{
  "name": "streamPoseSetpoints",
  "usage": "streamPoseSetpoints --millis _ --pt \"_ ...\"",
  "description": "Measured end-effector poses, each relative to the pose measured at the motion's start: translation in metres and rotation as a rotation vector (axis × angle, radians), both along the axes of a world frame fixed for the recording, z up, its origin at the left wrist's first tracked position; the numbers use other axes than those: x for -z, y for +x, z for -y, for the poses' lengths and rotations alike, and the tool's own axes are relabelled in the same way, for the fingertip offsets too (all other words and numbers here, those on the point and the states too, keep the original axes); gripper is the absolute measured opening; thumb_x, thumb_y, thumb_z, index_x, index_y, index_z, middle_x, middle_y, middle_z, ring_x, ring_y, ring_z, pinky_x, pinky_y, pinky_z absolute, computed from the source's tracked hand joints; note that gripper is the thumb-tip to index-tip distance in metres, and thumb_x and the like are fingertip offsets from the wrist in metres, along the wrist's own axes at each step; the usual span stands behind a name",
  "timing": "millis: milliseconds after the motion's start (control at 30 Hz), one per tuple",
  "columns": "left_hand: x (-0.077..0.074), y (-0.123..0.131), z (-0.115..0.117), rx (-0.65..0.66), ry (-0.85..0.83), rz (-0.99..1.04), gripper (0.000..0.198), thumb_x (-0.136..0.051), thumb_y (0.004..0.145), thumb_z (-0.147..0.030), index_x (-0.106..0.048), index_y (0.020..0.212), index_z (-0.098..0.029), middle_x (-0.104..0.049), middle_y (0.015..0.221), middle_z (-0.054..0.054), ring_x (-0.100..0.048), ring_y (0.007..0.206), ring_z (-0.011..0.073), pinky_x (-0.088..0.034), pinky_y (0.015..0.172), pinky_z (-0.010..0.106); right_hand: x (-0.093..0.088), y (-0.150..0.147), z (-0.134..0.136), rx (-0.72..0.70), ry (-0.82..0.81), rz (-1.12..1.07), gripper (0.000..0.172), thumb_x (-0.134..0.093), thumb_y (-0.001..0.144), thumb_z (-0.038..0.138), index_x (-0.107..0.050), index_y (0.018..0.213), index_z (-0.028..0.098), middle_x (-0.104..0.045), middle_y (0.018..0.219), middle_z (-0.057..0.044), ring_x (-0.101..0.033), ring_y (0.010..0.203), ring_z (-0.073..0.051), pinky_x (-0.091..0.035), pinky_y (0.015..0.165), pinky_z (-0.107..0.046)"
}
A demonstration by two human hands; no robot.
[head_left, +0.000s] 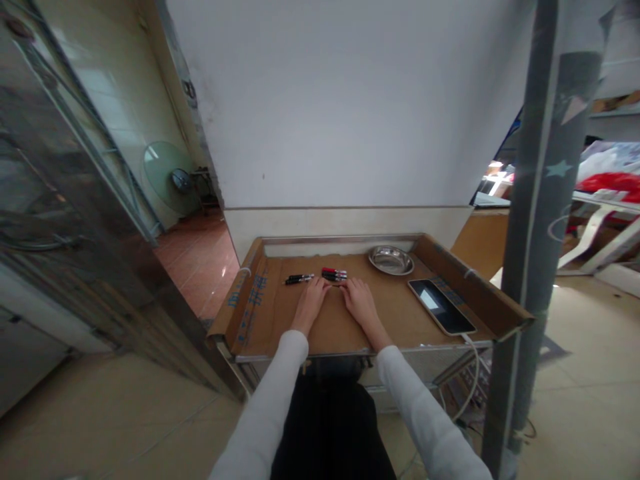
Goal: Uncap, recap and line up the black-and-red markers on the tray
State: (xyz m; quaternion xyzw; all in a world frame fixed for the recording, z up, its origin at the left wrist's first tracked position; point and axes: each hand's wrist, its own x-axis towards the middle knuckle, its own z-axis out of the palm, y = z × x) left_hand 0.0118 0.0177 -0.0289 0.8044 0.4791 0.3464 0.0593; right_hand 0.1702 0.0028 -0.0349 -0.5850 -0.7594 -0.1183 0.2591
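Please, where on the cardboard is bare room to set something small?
Bare cardboard lies between the right hand and the phone, and between the left hand and the left cardboard wall. It is crowded beyond the hands, with pens, and far right, with the bowl.

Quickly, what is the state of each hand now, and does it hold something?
Left hand: curled, near one end of a thin item; grip cannot be told.
Right hand: curled, near the item's other end; grip cannot be told either.
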Motion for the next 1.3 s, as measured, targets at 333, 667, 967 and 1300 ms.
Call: streamPoseSetpoints --millis 333,667,967,1300 --pt "-0.003 -0.001 0.003 0.023 0.0 0.068 0.012 -0.043 0.09 -0.021 -0.055 0.088 -0.018 -0.059 0.091 0.005 -0.057 0.091 0.0184 -0.046 0.086 0.034 0.0 0.001 0.0 -0.005 0.032 -0.045 0.024 -0.036 0.093 0.023 -0.059 0.094 0.017 -0.064 0.089 -0.008 -0.053 0.085 -0.02 -0.032 0.075 -0.03" --pt "0.004 -0.001 -0.001 0.082 0.002 0.105 0.009 -0.045 0.089 -0.019 -0.055 0.09 -0.019 -0.058 0.093 0.004 -0.056 0.092 0.0175 -0.045 0.088 0.034 0.003 0.0 -0.002 -0.03 0.02 -0.048 0.02 -0.039 0.092 0.022 -0.058 0.094 0.017 -0.066 0.09 -0.008 -0.056 0.085 -0.021 -0.035 0.075 -0.031" --pt "0.002 0.0 0.002 0.163 -0.017 0.138 0.013 -0.042 0.09 -0.018 -0.055 0.091 -0.019 -0.059 0.095 0.005 -0.056 0.093 0.0175 -0.046 0.088 0.033 0.002 0.001 0.0 -0.277 -0.05 -0.22 0.021 -0.042 0.091 0.022 -0.059 0.103 0.02 -0.066 0.101 -0.007 -0.058 0.093 -0.018 -0.042 0.081 -0.029" --pt "-0.002 0.022 -0.007 0.033 0.107 -0.135 0.028 -0.048 0.088 -0.021 -0.051 0.116 -0.02 -0.057 0.11 0.008 -0.053 0.104 0.0218 -0.042 0.092 0.039 -0.002 0.016 0.008 0.237 0.1 -0.345 0.027 -0.038 0.092 0.027 -0.062 0.095 0.017 -0.067 0.088 -0.008 -0.056 0.079 -0.02 -0.037 0.071 -0.029"
